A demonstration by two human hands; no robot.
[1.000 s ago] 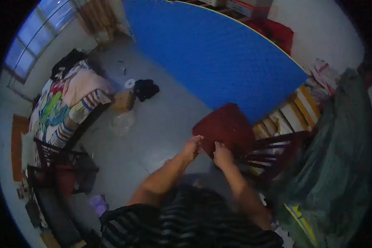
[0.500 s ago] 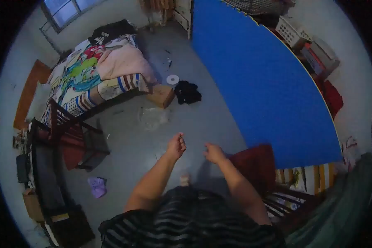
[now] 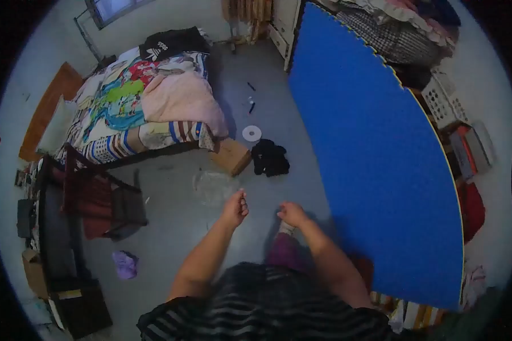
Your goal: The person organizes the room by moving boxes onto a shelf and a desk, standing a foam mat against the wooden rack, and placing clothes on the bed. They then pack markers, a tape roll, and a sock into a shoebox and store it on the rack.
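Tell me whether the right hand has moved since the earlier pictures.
Yes: the right hand has moved forward, past the dark red chair seat and nearer the cardboard box.

The left hand (image 3: 235,210) and right hand (image 3: 293,214), fingers curled, hang apart above the floor (image 3: 179,227), clear plastic (image 3: 211,187) just beyond the left one. Farther off, a box (image 3: 232,157) sits between the bed (image 3: 179,102) and a black cloth (image 3: 270,158), near a white disc (image 3: 252,134). A blue mat (image 3: 375,153) spans the right; a chair (image 3: 96,202) stands left
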